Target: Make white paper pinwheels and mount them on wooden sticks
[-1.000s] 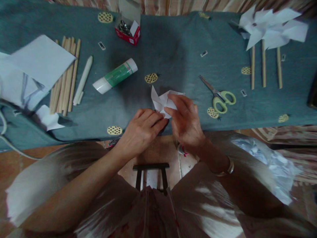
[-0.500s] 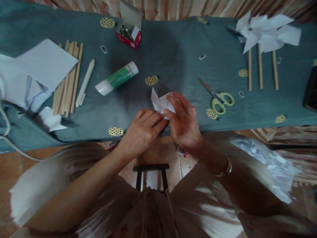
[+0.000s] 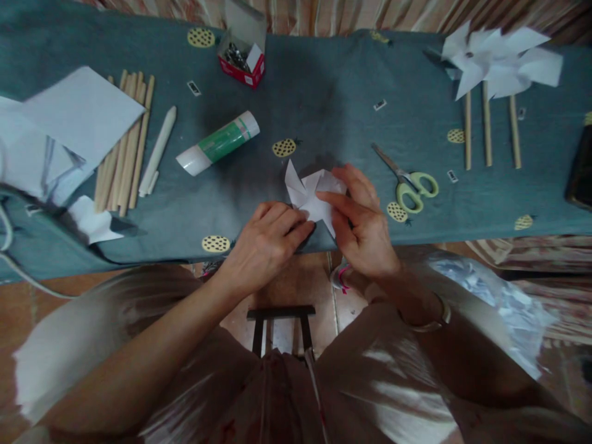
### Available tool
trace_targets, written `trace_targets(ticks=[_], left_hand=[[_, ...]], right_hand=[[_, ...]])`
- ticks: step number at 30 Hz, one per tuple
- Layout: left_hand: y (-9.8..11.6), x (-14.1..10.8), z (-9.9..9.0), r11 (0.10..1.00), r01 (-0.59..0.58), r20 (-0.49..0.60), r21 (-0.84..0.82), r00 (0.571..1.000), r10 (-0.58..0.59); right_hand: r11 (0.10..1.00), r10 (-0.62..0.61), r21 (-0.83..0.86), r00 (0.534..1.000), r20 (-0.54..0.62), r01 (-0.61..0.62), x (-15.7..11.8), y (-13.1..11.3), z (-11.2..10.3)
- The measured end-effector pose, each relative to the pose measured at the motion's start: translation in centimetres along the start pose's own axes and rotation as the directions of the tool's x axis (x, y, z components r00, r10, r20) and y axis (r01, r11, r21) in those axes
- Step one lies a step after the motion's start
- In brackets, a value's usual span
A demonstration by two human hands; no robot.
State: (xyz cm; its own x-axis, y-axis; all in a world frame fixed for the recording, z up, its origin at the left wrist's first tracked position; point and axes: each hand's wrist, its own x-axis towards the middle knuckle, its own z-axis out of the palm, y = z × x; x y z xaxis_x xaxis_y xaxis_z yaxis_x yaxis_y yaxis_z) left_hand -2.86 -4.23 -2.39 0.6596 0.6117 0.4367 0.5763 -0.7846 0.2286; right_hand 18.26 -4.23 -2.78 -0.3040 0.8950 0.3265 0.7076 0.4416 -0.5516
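A white paper pinwheel with folded, pointed blades is between my hands at the table's near edge. My left hand is closed on its lower left part, fingers curled and thumb pressed in. On the right side, my right hand grips a blade; its index finger lies across the paper towards the middle, and the thumb is beside the lower point. What the fingertips cover underneath is hidden. Green-handled scissors lie to the right of my right hand. A glue stick with a green label lies beyond my left hand.
Several wooden sticks, a white pen and paper sheets lie at left. A red box of small metal pieces stands at the back. Finished pinwheels on sticks lie at right. A bag of paper scraps is below.
My right hand has shifted right, from the pinwheel's middle to its right side, uncovering the centre and a lower point. My left hand has kept its hold.
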Motion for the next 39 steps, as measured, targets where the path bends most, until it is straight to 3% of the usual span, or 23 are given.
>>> trace_targets(ticks=[11, 14, 20, 25, 32, 39], left_hand=[[0.0, 0.1, -0.1, 1.0, 0.004, 0.002, 0.013, 1.0, -0.004], [0.0, 0.0, 0.0, 1.0, 0.004, -0.002, 0.01, 1.0, -0.004], [0.0, 0.2, 0.1, 0.999, 0.033, 0.001, -0.019, 0.999, -0.033], [-0.2, 0.2, 0.2, 0.998, 0.069, 0.035, -0.01, 0.997, -0.069], [-0.8, 0.1, 0.1, 0.996, 0.085, 0.037, -0.013, 0.996, -0.084], [-2.4, 0.3, -0.3, 0.993, 0.111, 0.039, 0.035, 0.993, -0.112]], right_hand=[[0.959, -0.123, -0.252, 0.992, 0.03, 0.127, -0.3, -0.3, 0.8], [0.945, -0.105, -0.308, 0.994, 0.04, 0.112, -0.2, -0.8, 1.5], [0.997, -0.017, -0.072, 0.996, 0.089, 0.023, 0.3, -1.2, 2.0], [0.99, -0.052, -0.131, 0.999, 0.015, 0.054, 0.3, -0.7, 0.9], [0.998, 0.057, -0.031, 0.996, -0.061, -0.059, 0.8, 1.1, -1.2], [0.998, 0.059, -0.009, 0.995, -0.083, -0.06, 1.0, 2.3, -1.7]])
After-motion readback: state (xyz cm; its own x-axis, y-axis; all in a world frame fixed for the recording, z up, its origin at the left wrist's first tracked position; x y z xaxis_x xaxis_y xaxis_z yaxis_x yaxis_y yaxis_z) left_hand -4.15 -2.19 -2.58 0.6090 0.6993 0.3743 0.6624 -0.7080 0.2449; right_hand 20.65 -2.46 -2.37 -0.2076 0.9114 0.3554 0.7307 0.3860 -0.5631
